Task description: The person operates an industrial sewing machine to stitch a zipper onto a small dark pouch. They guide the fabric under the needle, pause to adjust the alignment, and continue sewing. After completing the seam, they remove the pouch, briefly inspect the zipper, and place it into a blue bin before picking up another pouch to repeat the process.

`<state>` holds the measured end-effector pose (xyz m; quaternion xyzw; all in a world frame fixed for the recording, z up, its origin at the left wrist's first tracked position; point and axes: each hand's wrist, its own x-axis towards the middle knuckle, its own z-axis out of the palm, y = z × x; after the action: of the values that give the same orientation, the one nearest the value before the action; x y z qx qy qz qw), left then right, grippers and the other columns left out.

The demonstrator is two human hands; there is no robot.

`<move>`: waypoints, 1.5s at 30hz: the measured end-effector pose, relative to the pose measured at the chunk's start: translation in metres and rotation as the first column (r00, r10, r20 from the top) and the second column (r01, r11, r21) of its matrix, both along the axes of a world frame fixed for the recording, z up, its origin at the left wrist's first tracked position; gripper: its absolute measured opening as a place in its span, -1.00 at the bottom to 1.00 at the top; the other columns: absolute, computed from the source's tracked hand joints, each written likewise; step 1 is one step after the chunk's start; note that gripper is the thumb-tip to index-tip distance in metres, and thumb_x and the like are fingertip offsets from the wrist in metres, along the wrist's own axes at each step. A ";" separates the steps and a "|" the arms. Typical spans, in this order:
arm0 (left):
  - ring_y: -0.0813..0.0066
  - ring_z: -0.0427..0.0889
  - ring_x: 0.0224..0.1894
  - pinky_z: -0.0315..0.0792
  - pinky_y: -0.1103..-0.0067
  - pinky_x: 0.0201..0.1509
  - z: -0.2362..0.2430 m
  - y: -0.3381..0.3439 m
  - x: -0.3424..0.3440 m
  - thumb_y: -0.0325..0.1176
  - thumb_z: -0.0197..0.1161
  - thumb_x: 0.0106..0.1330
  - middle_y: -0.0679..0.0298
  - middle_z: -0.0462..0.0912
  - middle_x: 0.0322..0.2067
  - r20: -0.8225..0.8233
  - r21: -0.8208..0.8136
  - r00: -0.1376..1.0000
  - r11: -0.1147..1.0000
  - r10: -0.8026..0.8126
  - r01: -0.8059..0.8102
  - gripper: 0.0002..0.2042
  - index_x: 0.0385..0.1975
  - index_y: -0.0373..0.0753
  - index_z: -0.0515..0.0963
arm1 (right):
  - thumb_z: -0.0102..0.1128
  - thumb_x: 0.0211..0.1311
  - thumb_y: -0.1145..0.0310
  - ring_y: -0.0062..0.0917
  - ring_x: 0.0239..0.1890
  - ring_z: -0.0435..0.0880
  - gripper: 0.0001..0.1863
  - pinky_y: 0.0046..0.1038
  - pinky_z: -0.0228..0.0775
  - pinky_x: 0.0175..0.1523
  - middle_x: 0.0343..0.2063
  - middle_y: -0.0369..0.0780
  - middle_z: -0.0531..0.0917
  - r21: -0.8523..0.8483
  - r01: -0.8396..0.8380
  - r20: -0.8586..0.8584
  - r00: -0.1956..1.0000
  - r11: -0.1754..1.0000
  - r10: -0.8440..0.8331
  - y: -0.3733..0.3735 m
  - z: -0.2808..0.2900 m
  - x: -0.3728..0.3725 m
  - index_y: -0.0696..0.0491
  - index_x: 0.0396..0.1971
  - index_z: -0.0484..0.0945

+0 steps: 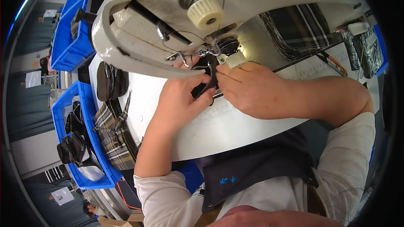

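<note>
A small black zippered piece (pixel 205 86) lies under the head of a white sewing machine (pixel 155 12), its zipper teeth curving along it. My left hand (pixel 182 96) grips its near left side, thumb and fingers pinching the fabric. On the right side, my right hand (pixel 244 86) presses its bunched fingertips against the edge of the same piece, close to the machine's needle area. The machine's cream tension knob (pixel 205 13) sits above both hands. Thread runs down from it. The needle tip itself is hidden.
Left of the machine, dark zippered pouches (pixel 112 80) lie on the white table (pixel 202 136). A blue bin (pixel 86 88) holds more black pouches beside plaid fabric (pixel 113 138). Plaid panels (pixel 294 29) and orange-handled scissors (pixel 335 64) are at the right, near packets (pixel 370 50).
</note>
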<state>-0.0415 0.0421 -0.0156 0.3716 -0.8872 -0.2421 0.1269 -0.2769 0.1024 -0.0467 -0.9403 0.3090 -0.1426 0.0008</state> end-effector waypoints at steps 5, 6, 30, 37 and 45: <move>-0.12 0.61 0.10 0.54 0.21 0.08 -0.012 0.002 -0.007 -0.52 0.54 -0.03 0.00 0.67 0.03 0.059 -0.313 0.998 0.950 0.014 0.005 -0.69 -0.28 -0.22 0.61 | 0.23 0.16 0.39 -0.14 0.11 0.72 -0.66 -0.22 0.58 0.15 -0.01 0.06 0.74 -0.101 -0.018 0.085 0.996 0.995 0.027 0.003 -0.011 0.006 0.30 -0.14 0.71; -0.07 0.64 0.03 0.57 0.22 0.00 -0.014 0.002 -0.009 -0.52 0.55 -0.05 0.05 0.69 0.01 0.084 -0.391 0.994 0.920 0.072 -0.034 -0.68 -0.29 -0.21 0.60 | 0.23 0.16 0.39 -0.14 0.11 0.72 -0.66 -0.22 0.59 0.15 -0.01 0.06 0.75 -0.127 -0.017 0.075 0.997 0.992 0.027 0.004 -0.012 0.007 0.30 -0.15 0.71; 0.34 0.63 -0.24 0.58 0.49 -0.22 -0.017 0.005 -0.021 -0.51 0.49 0.03 0.41 0.71 -0.18 0.006 -0.536 0.989 0.835 -0.147 0.128 -0.70 -0.18 -0.19 0.77 | 0.29 0.06 0.37 -0.21 -0.16 0.68 -0.69 -0.34 0.55 -0.12 -0.25 0.03 0.74 -0.227 -0.024 0.056 0.998 0.974 0.037 0.009 -0.008 0.009 0.29 -0.27 0.70; 0.22 0.69 -0.23 0.60 0.44 -0.17 -0.022 0.000 -0.016 -0.48 0.44 0.20 0.31 0.72 -0.13 0.027 -0.494 0.997 0.866 -0.078 0.081 -0.75 -0.11 -0.20 0.76 | 0.27 0.22 0.41 -0.15 0.09 0.72 -0.67 -0.23 0.58 0.20 -0.01 0.03 0.73 -0.122 0.070 0.062 0.996 0.990 -0.062 0.007 -0.011 0.014 0.26 -0.07 0.71; 0.40 0.75 -0.01 0.62 0.50 0.03 -0.030 -0.018 0.007 -0.53 0.32 0.43 0.14 0.76 0.03 -0.286 0.082 0.948 0.989 0.142 -0.123 -0.78 0.02 -0.31 0.68 | 0.31 0.14 0.41 -0.15 0.19 0.65 -0.68 -0.24 0.57 0.19 -0.01 -0.04 0.72 -0.189 0.062 0.152 0.988 0.980 -0.033 -0.002 -0.006 0.011 0.22 -0.11 0.73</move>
<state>-0.0346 0.0244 -0.0457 0.3947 -0.8238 -0.3129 0.2602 -0.2660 0.1006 -0.0527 -0.9151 0.3151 -0.2414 -0.0710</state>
